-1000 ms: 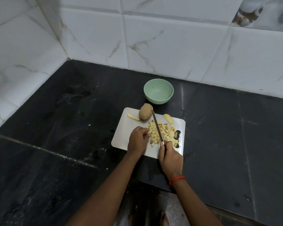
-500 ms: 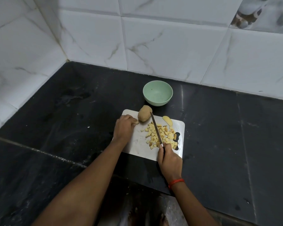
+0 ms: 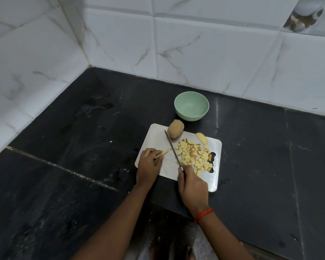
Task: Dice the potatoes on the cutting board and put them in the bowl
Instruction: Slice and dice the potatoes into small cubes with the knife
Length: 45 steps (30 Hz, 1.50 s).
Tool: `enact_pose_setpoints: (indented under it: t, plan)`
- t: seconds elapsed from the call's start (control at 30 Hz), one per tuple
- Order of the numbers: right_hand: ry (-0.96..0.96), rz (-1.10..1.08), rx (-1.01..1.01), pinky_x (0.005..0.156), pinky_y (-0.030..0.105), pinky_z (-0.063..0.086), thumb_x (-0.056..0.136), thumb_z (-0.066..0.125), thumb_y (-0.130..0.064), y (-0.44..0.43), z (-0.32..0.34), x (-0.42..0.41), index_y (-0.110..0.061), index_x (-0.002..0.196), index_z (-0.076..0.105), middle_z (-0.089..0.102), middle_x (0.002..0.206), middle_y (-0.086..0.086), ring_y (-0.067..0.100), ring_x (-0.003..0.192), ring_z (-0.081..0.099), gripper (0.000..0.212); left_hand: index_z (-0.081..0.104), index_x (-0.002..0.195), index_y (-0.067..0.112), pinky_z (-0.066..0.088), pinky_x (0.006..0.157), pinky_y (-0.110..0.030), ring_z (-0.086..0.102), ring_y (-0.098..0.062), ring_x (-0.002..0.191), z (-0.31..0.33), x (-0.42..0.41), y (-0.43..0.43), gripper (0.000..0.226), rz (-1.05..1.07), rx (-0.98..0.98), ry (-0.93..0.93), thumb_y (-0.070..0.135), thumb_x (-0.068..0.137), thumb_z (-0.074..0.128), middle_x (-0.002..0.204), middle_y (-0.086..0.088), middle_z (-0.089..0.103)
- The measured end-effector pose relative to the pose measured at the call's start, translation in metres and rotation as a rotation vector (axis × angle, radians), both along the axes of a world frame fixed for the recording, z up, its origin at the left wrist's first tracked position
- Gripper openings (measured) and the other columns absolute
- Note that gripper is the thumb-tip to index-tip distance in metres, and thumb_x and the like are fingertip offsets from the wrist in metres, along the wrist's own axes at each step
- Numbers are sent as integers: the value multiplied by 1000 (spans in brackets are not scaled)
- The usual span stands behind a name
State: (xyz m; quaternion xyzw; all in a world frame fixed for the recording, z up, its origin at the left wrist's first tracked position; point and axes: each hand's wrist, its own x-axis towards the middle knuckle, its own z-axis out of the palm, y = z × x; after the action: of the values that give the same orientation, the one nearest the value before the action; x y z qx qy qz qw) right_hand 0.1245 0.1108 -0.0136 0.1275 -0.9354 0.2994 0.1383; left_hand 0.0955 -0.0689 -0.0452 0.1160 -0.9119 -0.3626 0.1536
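Note:
A steel cutting board [image 3: 158, 134] lies on the black counter. A pile of diced potato [image 3: 193, 156] covers its right half, with one pale slice [image 3: 202, 138] at the far edge. A whole unpeeled potato [image 3: 175, 128] sits on the board's far side. My left hand [image 3: 148, 166] pinches a potato strip [image 3: 162, 153] down on the board's left part. My right hand [image 3: 192, 186] grips the knife [image 3: 172, 147] by its handle, blade pointing away between the strip and the pile. The light green bowl [image 3: 191, 106] stands just beyond the board; I see nothing in it.
The black stone counter [image 3: 83, 166] stretches left and right of the board. White marble-look tiled walls [image 3: 204, 53] close the back and left sides. A red thread circles my right wrist [image 3: 204, 214].
My left hand reached to the board's far left corner, took the potato strip and brought it back toward the knife. The knife swung left off the diced pile.

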Motion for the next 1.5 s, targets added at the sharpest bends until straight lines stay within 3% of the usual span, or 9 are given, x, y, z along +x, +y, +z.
enact_pose_setpoints:
  t: [0.17,0.57,0.77,0.9,1.03,1.2,1.3,1.43,1.5]
  plan:
    - [-100,-26,148,38,23,22,98,55,-29,-33,-3,0,-20,90,41,54,53,-3,23,38,51,19,73,106,13,41,81,-16,46,-1,100,1,1,2,17,15,27,-1,24,93,71,102,16,55]
    - [-257,-52,203,44,28,29,100,49,-24,-39,-11,-9,-15,104,50,58,60,4,30,48,56,10,75,103,13,36,78,-3,51,-8,98,4,1,1,14,11,40,14,21,92,73,100,12,58]
    - [-226,-25,356,36,21,19,81,75,-19,-22,-9,23,-17,89,55,49,47,-1,22,30,45,22,74,105,13,35,79,-1,52,-12,99,2,0,2,14,7,21,9,21,93,71,103,6,61]
    - [-210,-82,331,36,21,20,88,69,-24,-14,-9,28,-20,83,47,51,49,-3,20,32,47,22,73,105,14,36,78,-2,52,-10,101,3,0,2,15,11,22,-3,22,93,71,104,6,62]
    - [-186,-91,190,37,24,27,96,60,-24,-26,-3,8,-18,95,51,53,53,-1,24,38,51,11,74,104,16,37,76,-7,51,-8,98,6,1,2,14,9,30,21,26,94,71,102,10,62]
    - [-242,-35,207,43,29,34,99,42,-31,-37,-8,-2,-18,101,45,57,62,2,30,49,56,13,74,105,16,36,78,-5,51,-9,98,4,1,1,17,10,36,10,28,94,70,102,9,62]
    - [-258,-27,248,41,28,29,97,51,-26,-40,-7,-2,-18,97,47,56,59,3,31,46,55,9,74,105,17,35,77,-5,51,-9,98,5,0,1,16,10,38,9,28,95,70,102,10,62]
    - [-270,-31,285,39,22,9,88,65,-18,-34,-8,11,-18,87,45,48,49,0,27,35,46,19,75,106,16,35,78,-2,52,-8,99,3,0,1,15,10,34,10,27,95,70,102,10,62]
    - [-269,-43,316,38,21,9,86,68,-20,-26,-8,20,-19,85,45,48,48,-2,23,33,44,23,75,105,16,36,77,-4,50,-7,98,3,-1,1,16,14,35,10,27,95,70,101,12,60]
